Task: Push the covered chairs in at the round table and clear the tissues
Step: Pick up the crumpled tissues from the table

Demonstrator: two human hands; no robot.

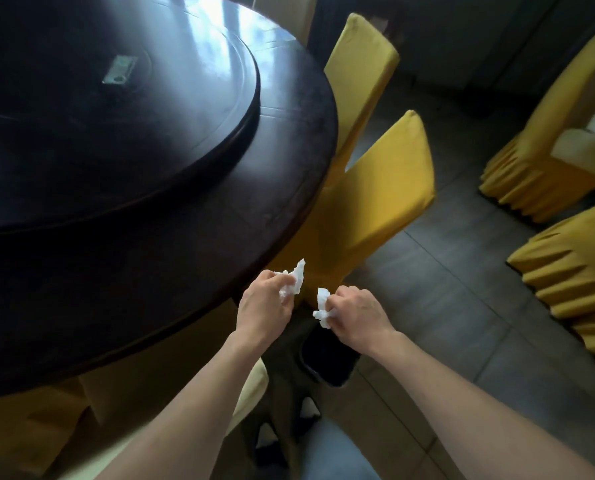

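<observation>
Tissues, white and crumpled, sit one in each fist just off the worktop's (185,271) near rim: the left tissue (294,284) in the left hand (265,303), the right tissue (322,308) in the right hand (356,315), fingers clamped on each. Below them stands a dark bin (329,362) on grey floor tiles. Smooth yellow fabric covers two chairs (382,188) tucked against the dark, glossy round worktop with its raised turntable (116,116).

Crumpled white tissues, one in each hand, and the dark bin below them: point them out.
Crumpled white tissue in left hand (294,284), head view, on its upper folds.
Crumpled white tissue in right hand (322,308), head view, on its middle.
Dark bin (327,358), head view, on its dark inside.
</observation>
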